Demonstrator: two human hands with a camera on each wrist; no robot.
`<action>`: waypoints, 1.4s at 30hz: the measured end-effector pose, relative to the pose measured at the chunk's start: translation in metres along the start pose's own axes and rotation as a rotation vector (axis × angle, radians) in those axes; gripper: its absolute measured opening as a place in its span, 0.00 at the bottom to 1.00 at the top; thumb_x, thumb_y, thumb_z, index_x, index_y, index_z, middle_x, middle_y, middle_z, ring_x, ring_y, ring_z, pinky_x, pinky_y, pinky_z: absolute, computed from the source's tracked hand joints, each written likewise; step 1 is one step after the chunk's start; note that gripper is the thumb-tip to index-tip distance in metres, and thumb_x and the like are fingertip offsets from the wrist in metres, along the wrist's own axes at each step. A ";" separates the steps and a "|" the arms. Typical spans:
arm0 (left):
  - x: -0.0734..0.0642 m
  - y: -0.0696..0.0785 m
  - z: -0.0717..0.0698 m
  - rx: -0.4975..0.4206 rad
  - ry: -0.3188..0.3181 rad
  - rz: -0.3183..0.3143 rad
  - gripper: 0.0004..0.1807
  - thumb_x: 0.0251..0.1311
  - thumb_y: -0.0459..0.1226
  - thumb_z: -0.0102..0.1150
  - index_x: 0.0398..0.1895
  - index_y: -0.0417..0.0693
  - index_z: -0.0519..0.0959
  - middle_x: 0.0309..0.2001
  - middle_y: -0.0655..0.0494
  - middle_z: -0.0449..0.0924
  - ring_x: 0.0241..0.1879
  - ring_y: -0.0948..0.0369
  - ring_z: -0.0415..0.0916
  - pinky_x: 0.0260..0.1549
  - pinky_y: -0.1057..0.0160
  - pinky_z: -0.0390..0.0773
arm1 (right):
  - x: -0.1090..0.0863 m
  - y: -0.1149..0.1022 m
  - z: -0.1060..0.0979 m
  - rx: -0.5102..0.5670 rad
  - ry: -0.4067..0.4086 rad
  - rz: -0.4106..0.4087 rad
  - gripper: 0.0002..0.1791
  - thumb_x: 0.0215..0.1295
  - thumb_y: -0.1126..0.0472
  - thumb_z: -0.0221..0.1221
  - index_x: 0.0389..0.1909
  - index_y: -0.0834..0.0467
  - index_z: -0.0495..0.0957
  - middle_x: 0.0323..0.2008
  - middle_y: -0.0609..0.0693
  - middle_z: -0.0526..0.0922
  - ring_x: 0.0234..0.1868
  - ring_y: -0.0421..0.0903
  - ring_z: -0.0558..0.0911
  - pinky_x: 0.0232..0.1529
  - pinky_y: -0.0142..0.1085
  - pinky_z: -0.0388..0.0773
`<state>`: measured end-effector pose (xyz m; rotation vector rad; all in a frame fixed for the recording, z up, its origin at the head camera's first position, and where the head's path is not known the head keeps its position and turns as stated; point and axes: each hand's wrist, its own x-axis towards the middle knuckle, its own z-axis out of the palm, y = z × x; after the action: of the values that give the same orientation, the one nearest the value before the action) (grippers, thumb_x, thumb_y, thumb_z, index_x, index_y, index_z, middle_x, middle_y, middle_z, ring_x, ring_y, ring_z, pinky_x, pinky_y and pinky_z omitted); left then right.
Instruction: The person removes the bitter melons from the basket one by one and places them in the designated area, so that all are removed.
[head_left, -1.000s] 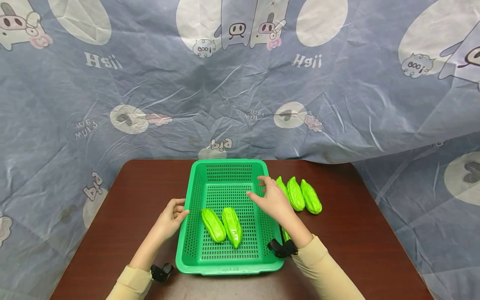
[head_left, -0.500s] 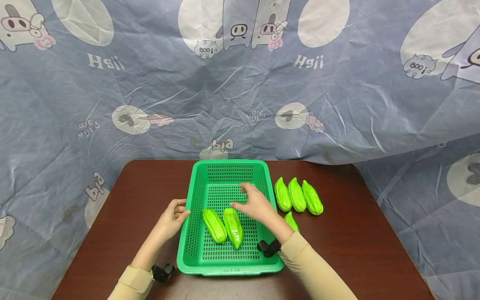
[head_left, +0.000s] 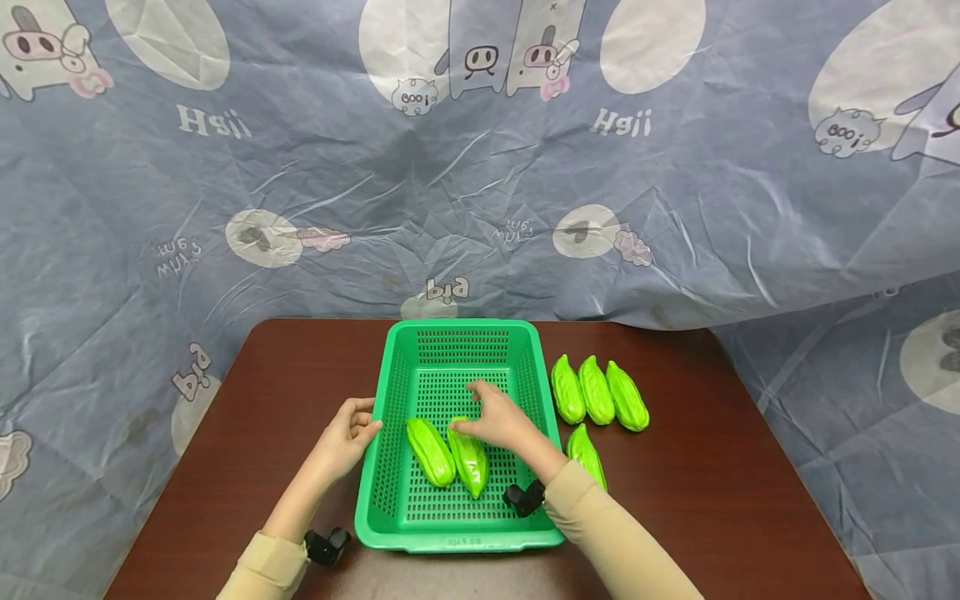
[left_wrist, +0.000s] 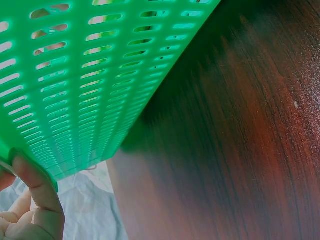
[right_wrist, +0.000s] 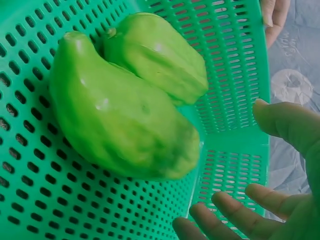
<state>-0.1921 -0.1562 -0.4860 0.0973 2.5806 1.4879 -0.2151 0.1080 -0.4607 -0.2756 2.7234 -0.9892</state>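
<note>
A green plastic basket (head_left: 438, 540) with slotted walls stands on the table. My left hand (head_left: 347, 437) grips its left rim; the left wrist view shows the fingers (left_wrist: 37, 187) curled at that rim. Two bright green, ridged bitter melons lie inside side by side, a left one (head_left: 431, 452) and a right one (head_left: 471, 467). Over the right one hovers my right hand (head_left: 501, 418), thumb and fingers spread, holding nothing. In the right wrist view the nearer bitter melon (right_wrist: 120, 110) lies apart from the thumb (right_wrist: 285, 120) and fingers. The hand hides part of its top end in the head view.
Right of the basket, three more bitter melons (head_left: 597, 392) lie in a row on the brown table (head_left: 712, 467). Another bitter melon (head_left: 585, 454) lies nearer, partly behind the right sleeve (head_left: 607, 533). A printed blue-grey cloth (head_left: 480, 183) hangs behind the table's back edge.
My right hand has moved left and nearer, from the basket's right side to over the right bitter melon inside. The bitter melons outside have come into fuller view. My left hand stays at the rim.
</note>
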 end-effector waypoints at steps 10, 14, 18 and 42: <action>-0.001 0.001 -0.002 -0.004 -0.011 -0.008 0.24 0.73 0.35 0.51 0.67 0.38 0.63 0.46 0.43 0.78 0.39 0.59 0.77 0.38 0.61 0.74 | 0.006 0.008 0.012 0.035 -0.042 0.046 0.40 0.59 0.51 0.70 0.67 0.64 0.65 0.57 0.63 0.76 0.56 0.59 0.78 0.53 0.53 0.76; -0.002 0.002 -0.002 -0.002 -0.005 -0.006 0.23 0.73 0.35 0.52 0.67 0.37 0.63 0.46 0.43 0.79 0.39 0.58 0.78 0.38 0.61 0.74 | 0.008 0.009 0.015 0.037 -0.062 0.064 0.40 0.58 0.51 0.70 0.67 0.65 0.65 0.57 0.64 0.76 0.56 0.59 0.78 0.54 0.53 0.75; -0.002 0.002 -0.002 -0.002 -0.002 -0.004 0.23 0.72 0.35 0.52 0.67 0.37 0.63 0.46 0.42 0.79 0.39 0.58 0.78 0.37 0.62 0.74 | 0.007 0.009 0.019 0.018 -0.081 0.100 0.43 0.57 0.50 0.70 0.67 0.66 0.65 0.57 0.64 0.76 0.57 0.59 0.77 0.55 0.53 0.75; -0.004 0.003 -0.002 -0.003 -0.010 -0.001 0.23 0.73 0.35 0.52 0.67 0.37 0.63 0.47 0.42 0.79 0.43 0.55 0.79 0.40 0.58 0.76 | -0.001 0.005 0.027 0.000 -0.128 0.145 0.37 0.54 0.55 0.73 0.57 0.69 0.66 0.41 0.60 0.78 0.39 0.51 0.80 0.42 0.44 0.80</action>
<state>-0.1887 -0.1572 -0.4821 0.1028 2.5707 1.4871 -0.2076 0.0959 -0.4838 -0.1340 2.5862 -0.9001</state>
